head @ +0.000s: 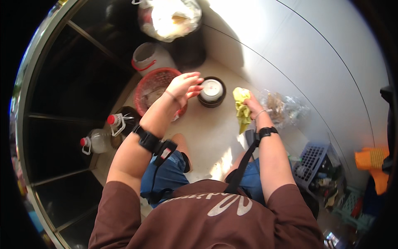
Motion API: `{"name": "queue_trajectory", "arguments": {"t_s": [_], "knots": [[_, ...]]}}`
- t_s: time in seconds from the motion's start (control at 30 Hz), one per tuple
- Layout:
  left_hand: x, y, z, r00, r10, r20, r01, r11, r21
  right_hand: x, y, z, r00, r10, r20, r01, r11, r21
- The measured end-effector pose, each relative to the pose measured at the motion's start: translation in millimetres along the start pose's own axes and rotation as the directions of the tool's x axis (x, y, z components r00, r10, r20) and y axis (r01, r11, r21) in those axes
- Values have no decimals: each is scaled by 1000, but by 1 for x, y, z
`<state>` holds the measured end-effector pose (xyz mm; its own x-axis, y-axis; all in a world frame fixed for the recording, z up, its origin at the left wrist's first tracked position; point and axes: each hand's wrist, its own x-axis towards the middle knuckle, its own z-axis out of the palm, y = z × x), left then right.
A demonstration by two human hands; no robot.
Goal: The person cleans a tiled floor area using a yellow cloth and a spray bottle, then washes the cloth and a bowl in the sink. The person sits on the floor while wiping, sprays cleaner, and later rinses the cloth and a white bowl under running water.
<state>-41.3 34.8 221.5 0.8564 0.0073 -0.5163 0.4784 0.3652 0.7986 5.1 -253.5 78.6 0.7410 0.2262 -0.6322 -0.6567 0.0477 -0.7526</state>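
My left hand (185,87) is raised with its fingers apart, over the right side of a red plastic basin (141,85); nothing shows in it. Just right of its fingertips, an upturned white bowl (212,90) sits in a dark round pot (211,104) on the floor. Whether the fingers touch the bowl's rim, I cannot tell. My right hand (253,104) grips a crumpled yellow-green cloth (242,109) above the floor, right of the pot. The basin's inside is partly hidden by my left forearm.
A white bucket (152,56) with a red handle and a lined bin (189,46) stand beyond the basin. Red-capped plastic jugs (101,141) are at left by dark panels. Clear plastic bags (284,107) lie along the pale wall; a grey-blue plastic basket (311,162) stands at right.
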Motion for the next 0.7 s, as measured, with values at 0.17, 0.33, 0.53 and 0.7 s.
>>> {"name": "queue_trajectory", "arguments": {"t_s": [0.17, 0.33, 0.53, 0.7], "knots": [[-31, 23, 2, 997, -34, 67, 31, 999, 41, 5, 0, 0, 989, -35, 143, 45, 997, -69], [-81, 34, -91, 975, 221, -19, -200, 910, 363, 3, 36, -15, 988, 109, 105, -101, 992, -73], [-144, -31, -237, 606, 127, -785, -108, 991, 77, -5, 46, -24, 985, 79, 153, -70, 996, -62], [-142, -99, -296, 531, -318, -785, -228, 839, -494, -27, 33, -21, 998, 32, 50, -28, 997, -75]]}}
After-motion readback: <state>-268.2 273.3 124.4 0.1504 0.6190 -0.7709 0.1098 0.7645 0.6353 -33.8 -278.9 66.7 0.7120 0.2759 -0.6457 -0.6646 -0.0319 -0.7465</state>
